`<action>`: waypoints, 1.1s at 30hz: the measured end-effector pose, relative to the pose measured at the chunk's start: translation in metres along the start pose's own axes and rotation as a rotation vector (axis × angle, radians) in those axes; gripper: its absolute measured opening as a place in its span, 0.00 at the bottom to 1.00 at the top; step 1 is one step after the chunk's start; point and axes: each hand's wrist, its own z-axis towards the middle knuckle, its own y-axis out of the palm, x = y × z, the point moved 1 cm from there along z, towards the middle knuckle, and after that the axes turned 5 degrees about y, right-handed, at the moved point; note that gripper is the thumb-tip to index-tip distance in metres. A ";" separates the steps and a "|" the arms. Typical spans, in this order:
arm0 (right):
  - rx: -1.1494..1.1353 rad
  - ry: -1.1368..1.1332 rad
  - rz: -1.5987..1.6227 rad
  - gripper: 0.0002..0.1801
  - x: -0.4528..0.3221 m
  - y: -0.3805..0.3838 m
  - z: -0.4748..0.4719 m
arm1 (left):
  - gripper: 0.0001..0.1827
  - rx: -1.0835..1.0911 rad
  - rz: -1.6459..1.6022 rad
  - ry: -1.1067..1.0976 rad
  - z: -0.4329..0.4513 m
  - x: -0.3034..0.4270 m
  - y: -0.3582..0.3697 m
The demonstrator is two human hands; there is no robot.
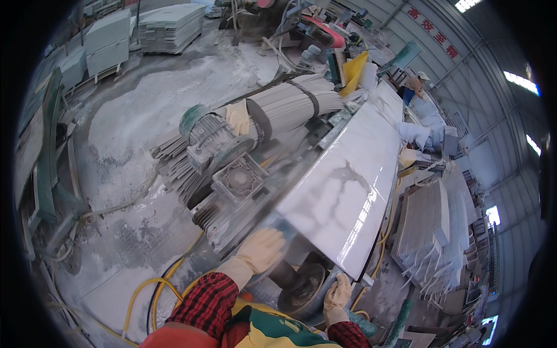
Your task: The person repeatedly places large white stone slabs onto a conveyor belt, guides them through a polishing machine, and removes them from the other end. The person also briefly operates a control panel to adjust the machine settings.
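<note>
A glossy white stone slab with grey veins (343,187) lies lengthwise on a machine bed, its near end just beyond my hands. My left hand (263,250), in a cream rubber glove, rests palm down with fingers extended on the metal frame (283,228) near the slab's near left corner. My right hand (338,293), gloved alike, has its fingers curled against the rounded metal edge near the slab's right corner; whether it grips the edge is hard to tell. Between my hands, below the slab's end, is a dark round metal roller end (302,287).
An electric motor (209,135) with a gearbox (240,176) stands at left, a spare glove (238,117) on it. Behind lie bundled stone strips (300,98). Yellow hoses (148,282) cross the floor. Stacked slabs (424,213) stand right; another person (413,89) works farther back.
</note>
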 end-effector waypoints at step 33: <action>-0.040 0.107 -0.080 0.20 -0.010 0.001 -0.023 | 0.17 -0.021 -0.030 0.009 -0.009 0.006 -0.013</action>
